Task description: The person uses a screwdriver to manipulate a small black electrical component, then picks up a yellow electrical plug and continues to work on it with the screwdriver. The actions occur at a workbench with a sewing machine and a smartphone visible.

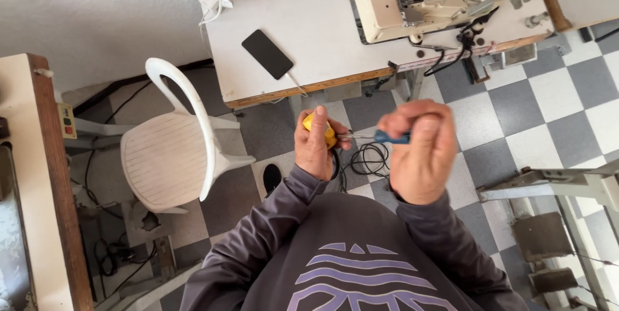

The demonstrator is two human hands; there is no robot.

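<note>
Looking straight down here, the person stands over a grey and white checkered floor [548,91] with both hands up in front of the chest. The left hand [314,146] is wrapped tight around a small yellow object [320,127], fingers curled over most of it, so what it actually is stays hard to tell. The right hand [422,150] is clenched around the blue handle of a small screwdriver [387,137], and the thin metal shaft runs sideways to the left until its tip meets the yellow object. The two hands sit near each other but don't touch, linked only by the tool.

Behind them is a white worktop [322,46] carrying a cream sewing machine [412,1] and a black phone [267,54] lying flat with a cable plugged in. A white plastic chair [167,156] stands to the left of the person, just beside the worktop's corner. A loop of black cable [371,159] lies on the floor right below the hands.
</note>
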